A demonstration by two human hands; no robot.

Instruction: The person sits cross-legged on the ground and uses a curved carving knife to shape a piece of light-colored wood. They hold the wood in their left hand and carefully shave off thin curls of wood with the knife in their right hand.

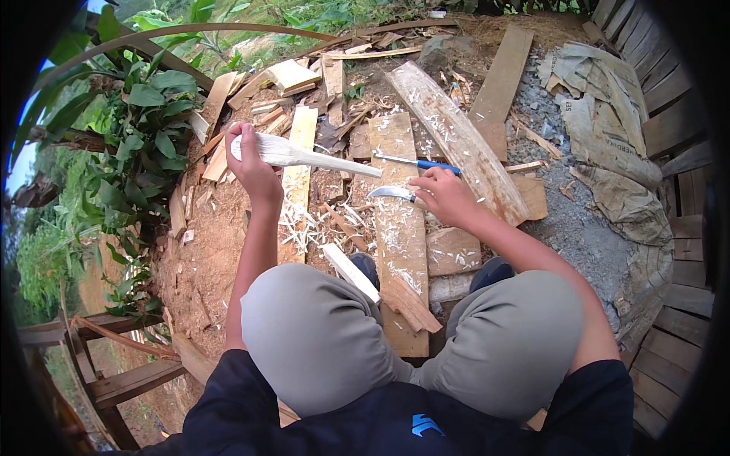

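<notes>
My left hand [252, 163] is closed around the broad end of a pale carved wooden spoon [312, 157]. Its narrow handle points right, above the plank, toward my other hand. My right hand [445, 196] is over the shaving-covered plank [399, 235], fingers curled on the handle of a curved-blade knife [391, 192]; most of that handle is hidden beneath them. Just beyond the fingers lies a blue-handled carving tool [426, 163] with a thin metal shaft pointing left. Whether my fingertips touch this tool is unclear.
A thick board [460, 137] slants at the right. A squared wood piece [351, 272] and a split offcut [409, 302] lie near my knees. Wood scraps and shavings cover the dirt. Old sacks [608, 114] and a plank wall [684, 197] stand right; leafy plants [148, 137] grow left.
</notes>
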